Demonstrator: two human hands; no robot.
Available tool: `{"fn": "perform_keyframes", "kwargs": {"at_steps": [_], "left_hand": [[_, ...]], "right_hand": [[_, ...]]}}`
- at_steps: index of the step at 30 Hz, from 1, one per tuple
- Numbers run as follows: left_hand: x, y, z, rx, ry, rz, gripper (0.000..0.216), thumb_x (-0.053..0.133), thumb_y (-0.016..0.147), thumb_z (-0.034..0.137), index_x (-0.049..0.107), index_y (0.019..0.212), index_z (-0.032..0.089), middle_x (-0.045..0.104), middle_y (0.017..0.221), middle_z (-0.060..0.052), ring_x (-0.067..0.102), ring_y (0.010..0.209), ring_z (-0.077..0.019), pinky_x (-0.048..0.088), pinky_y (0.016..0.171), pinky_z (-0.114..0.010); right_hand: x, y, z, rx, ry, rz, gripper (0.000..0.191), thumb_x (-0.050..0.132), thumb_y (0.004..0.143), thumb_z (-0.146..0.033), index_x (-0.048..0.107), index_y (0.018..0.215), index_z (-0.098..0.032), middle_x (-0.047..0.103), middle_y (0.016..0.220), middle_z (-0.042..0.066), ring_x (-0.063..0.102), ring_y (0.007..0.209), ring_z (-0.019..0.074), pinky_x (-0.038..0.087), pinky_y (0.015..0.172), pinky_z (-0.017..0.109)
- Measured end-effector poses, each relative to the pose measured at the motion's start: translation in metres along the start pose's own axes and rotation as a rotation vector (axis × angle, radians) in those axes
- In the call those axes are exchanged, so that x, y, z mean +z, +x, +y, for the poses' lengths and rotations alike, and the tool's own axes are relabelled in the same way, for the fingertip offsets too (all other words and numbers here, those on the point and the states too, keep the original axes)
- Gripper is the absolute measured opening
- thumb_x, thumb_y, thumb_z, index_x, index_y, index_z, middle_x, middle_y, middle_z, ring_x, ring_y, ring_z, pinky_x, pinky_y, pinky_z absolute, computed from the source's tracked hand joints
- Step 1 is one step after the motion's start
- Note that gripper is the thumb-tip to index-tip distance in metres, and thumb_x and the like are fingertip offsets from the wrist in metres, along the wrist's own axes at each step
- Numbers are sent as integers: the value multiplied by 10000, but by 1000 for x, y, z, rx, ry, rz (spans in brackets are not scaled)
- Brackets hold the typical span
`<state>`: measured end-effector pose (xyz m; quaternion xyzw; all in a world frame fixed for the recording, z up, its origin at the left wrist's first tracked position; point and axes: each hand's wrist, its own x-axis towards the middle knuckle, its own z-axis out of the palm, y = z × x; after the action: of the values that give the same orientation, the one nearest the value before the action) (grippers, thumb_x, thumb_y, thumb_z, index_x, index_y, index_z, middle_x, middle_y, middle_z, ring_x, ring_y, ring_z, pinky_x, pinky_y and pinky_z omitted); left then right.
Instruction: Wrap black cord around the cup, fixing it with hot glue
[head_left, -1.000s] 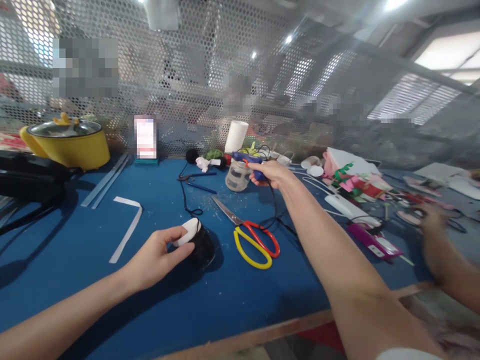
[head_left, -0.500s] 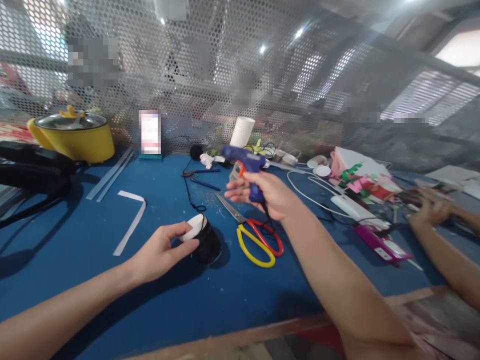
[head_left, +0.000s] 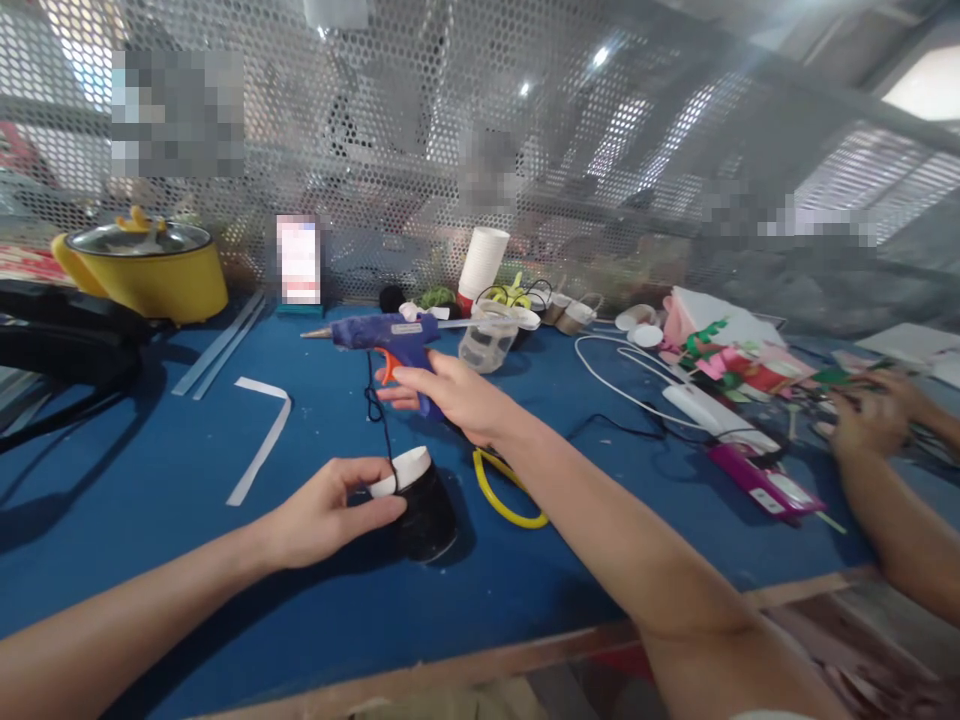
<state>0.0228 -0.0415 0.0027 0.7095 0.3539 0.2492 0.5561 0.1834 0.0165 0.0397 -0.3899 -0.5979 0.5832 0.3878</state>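
Between thumb and fingers, my left hand (head_left: 330, 510) pinches the white rim of a small cup (head_left: 424, 515) wrapped in black cord. The cup stands tilted on the blue table (head_left: 300, 610), and a loose black cord (head_left: 381, 415) runs from its rim toward the back. My right hand (head_left: 450, 390) is closed around the handle of a blue glue gun (head_left: 390, 330) with an orange trigger. Its nozzle points left, above and behind the cup, and a clear glue stick (head_left: 480, 323) sticks out of its rear. Under my right forearm lie scissors, of which the yellow handle (head_left: 499, 500) shows.
A yellow pot (head_left: 150, 280) and a phone (head_left: 298, 262) stand at the back left. A bent white strip (head_left: 266, 450) lies left of my hands. Behind the glue gun are a clear plastic cup (head_left: 484, 350) and stacked paper cups (head_left: 484, 262). At right, a co-worker's hands (head_left: 870, 420) are near a purple device (head_left: 765, 485).
My right hand has swung the glue gun left, its nozzle now in view, uncovering the clear cup and covering most of the scissors. My left hand and the cup have shifted slightly right and down.
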Motion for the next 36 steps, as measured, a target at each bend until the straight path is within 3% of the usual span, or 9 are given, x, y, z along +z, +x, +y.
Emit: {"fn": "perform_keyframes", "kwargs": {"at_steps": [3, 7, 12, 21, 28, 33, 36], "left_hand": [[1, 1, 1, -31, -119, 7, 180, 519, 733, 276, 495, 618, 139, 454, 591, 37, 405, 568, -87, 359, 553, -198], [-1, 4, 0, -10, -144, 104, 176, 523, 726, 275, 479, 620, 142, 434, 595, 41, 389, 577, -86, 337, 554, -198], [-5, 7, -3, 36, 65, 277, 192, 497, 747, 286, 474, 613, 150, 391, 585, 48, 358, 576, -90, 314, 555, -205], [-6, 10, -9, -6, 201, 336, 219, 467, 768, 318, 455, 621, 155, 377, 577, 55, 349, 575, -95, 306, 553, -207], [-7, 12, -10, 2, 209, 349, 176, 461, 767, 309, 493, 692, 153, 406, 611, 49, 364, 596, -100, 325, 573, -203], [-7, 10, -10, 15, 250, 338, 168, 464, 764, 292, 493, 685, 147, 402, 596, 49, 364, 579, -99, 332, 556, -200], [-7, 9, -10, 26, 276, 326, 162, 469, 764, 289, 525, 763, 136, 483, 654, 26, 429, 629, -117, 373, 604, -212]], "right_hand": [[-11, 5, 0, -47, -186, 189, 116, 491, 770, -194, 488, 880, -158, 606, 919, 78, 635, 731, 149, 520, 647, 286], [-25, -14, -6, -182, -180, 305, 170, 539, 724, -170, 501, 890, -157, 601, 899, 50, 620, 614, 111, 518, 571, 251], [-26, -55, -7, -72, -243, 222, 115, 544, 741, -240, 573, 809, -153, 524, 492, -38, 493, 431, 78, 441, 447, 204], [-9, -84, 4, 107, -556, 195, 207, 513, 746, -366, 558, 759, -165, 491, 451, -40, 488, 383, 102, 419, 391, 212], [-8, -90, 14, -199, -966, 226, 141, 514, 751, -339, 548, 718, -206, 613, 650, 12, 589, 610, 164, 463, 568, 251], [-7, -91, 22, -264, -1020, 238, 99, 505, 764, -305, 533, 709, -227, 601, 639, -11, 571, 566, 141, 431, 485, 215], [-6, -92, 23, -286, -1010, 252, 79, 512, 759, -292, 522, 707, -234, 584, 607, -25, 557, 531, 127, 419, 460, 200]]}}
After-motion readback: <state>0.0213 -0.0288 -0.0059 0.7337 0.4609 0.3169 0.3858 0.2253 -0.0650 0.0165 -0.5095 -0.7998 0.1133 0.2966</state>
